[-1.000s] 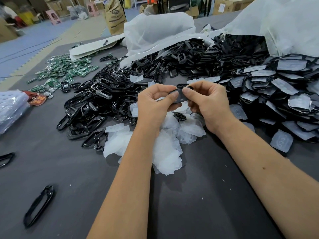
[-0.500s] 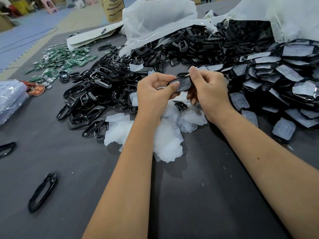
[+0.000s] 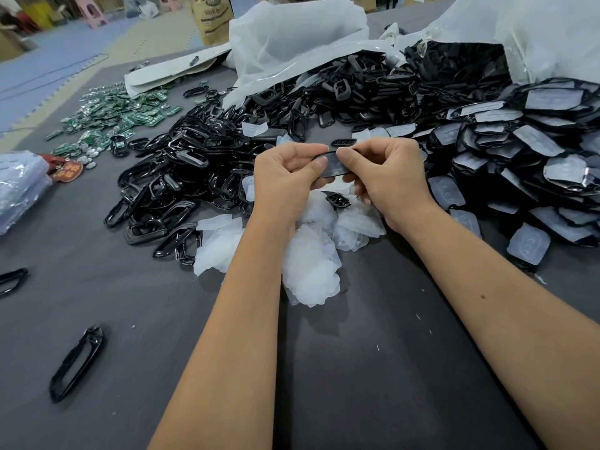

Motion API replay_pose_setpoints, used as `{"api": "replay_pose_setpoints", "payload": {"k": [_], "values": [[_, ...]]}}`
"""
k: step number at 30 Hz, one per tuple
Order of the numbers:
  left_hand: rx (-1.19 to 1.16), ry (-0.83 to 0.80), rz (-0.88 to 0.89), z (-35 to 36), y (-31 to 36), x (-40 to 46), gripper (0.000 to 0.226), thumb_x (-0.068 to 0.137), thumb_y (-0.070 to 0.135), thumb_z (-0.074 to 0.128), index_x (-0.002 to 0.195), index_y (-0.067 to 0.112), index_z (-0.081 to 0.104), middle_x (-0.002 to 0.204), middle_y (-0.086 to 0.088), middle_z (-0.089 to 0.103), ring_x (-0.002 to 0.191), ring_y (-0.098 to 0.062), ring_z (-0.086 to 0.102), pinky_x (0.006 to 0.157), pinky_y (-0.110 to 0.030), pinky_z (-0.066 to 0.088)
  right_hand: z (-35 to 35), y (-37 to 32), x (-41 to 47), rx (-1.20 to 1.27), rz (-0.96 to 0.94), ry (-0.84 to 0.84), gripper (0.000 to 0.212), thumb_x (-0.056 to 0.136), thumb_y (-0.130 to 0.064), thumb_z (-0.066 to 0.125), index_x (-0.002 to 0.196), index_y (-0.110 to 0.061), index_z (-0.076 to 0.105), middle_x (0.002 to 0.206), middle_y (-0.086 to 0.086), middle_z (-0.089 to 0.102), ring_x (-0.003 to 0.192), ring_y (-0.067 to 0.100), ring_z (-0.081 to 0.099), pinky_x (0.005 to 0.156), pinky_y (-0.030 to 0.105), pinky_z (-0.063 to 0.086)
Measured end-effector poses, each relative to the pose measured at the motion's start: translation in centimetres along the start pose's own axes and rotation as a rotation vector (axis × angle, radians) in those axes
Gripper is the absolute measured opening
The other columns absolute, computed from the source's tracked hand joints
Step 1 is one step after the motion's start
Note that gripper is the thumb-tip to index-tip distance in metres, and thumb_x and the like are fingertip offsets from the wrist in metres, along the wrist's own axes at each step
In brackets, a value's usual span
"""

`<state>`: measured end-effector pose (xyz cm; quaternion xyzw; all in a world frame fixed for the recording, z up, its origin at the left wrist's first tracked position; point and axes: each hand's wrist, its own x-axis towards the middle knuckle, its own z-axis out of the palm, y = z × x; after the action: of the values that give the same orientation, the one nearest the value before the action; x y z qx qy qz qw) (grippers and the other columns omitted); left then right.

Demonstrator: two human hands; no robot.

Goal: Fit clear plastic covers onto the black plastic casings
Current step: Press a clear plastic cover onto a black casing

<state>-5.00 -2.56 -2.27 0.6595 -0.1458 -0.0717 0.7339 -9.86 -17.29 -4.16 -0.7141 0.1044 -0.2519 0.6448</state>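
My left hand (image 3: 287, 177) and my right hand (image 3: 389, 172) together pinch one black casing (image 3: 334, 164) with a clear cover on it, held above the table. The left thumb presses its left end and the right thumb sits on its top edge. Beneath the hands lies a heap of clear plastic covers (image 3: 308, 264). A pile of empty black casings (image 3: 181, 177) spreads to the left. To the right is a pile of casings with covers fitted (image 3: 532, 157).
Green circuit boards (image 3: 110, 115) lie at the far left. White plastic bags (image 3: 292, 37) stand at the back with more black parts spilling out. Loose black casings (image 3: 76, 363) lie near the front left on the grey table (image 3: 357, 368). A clear bag (image 3: 19, 186) sits at the left edge.
Both hands stayed together on the casing. The right thumb has shifted onto its top edge and the casing has tilted slightly; the camera view has dipped a little.
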Motion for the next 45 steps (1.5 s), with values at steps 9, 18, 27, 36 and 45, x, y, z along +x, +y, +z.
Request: {"api": "replay_pose_setpoints", "payload": {"k": [9,18,27,36,45], "values": [[0.045,-0.006,0.023,0.0,0.0,-0.2,0.019,0.085,-0.01,0.075,0.103,-0.005,0.073,0.079,-0.012,0.076,0.068,-0.017,0.074,0.064,-0.021,0.057,-0.2,0.0,-0.1,-0.012,0.008,-0.025,0.019,0.091,-0.02,0.08,0.084,-0.004,0.075,0.065,0.012,0.072,0.045,0.016,0.058,0.037,0.024,0.041],[0.058,0.041,-0.047,-0.6,0.0,0.2,0.015,0.087,-0.008,0.073,0.095,0.004,0.077,0.068,-0.001,0.075,0.06,-0.008,0.068,0.058,-0.017,0.052,0.0,-0.2,-0.3,-0.03,-0.014,-0.174,0.012,0.101,0.001,0.062,0.106,0.001,0.073,0.065,0.005,0.072,0.057,0.023,0.071,0.055,0.031,0.061],[0.007,0.061,-0.11,-1.3,0.4,0.2,0.015,0.087,-0.011,0.072,0.092,0.003,0.077,0.073,-0.008,0.075,0.066,-0.026,0.07,0.05,-0.014,0.048,0.1,-0.6,-0.8,-0.411,-0.338,-0.046,0.014,0.093,-0.016,0.075,0.106,-0.017,0.071,0.069,0.0,0.07,0.057,0.013,0.069,0.059,0.036,0.06],[-0.145,0.083,-0.263,-2.4,0.8,0.5,0.012,0.087,-0.008,0.072,0.095,0.0,0.077,0.075,-0.011,0.076,0.061,-0.015,0.073,0.049,-0.011,0.048,0.4,-0.4,-0.8,-0.607,-0.561,-0.168,0.025,0.094,-0.029,0.077,0.116,-0.016,0.08,0.111,0.007,0.06,0.099,0.017,0.058,0.088,0.031,0.051],[-0.382,-0.002,-0.196,-0.2,0.8,0.6,0.011,0.097,0.006,0.068,0.103,-0.001,0.073,0.089,-0.012,0.078,0.076,-0.015,0.074,0.07,-0.019,0.059,0.4,-1.1,-0.8,-0.08,-0.227,0.043,0.01,0.098,-0.013,0.072,0.101,-0.01,0.08,0.087,-0.005,0.062,0.087,0.013,0.061,0.08,0.031,0.054]]}}
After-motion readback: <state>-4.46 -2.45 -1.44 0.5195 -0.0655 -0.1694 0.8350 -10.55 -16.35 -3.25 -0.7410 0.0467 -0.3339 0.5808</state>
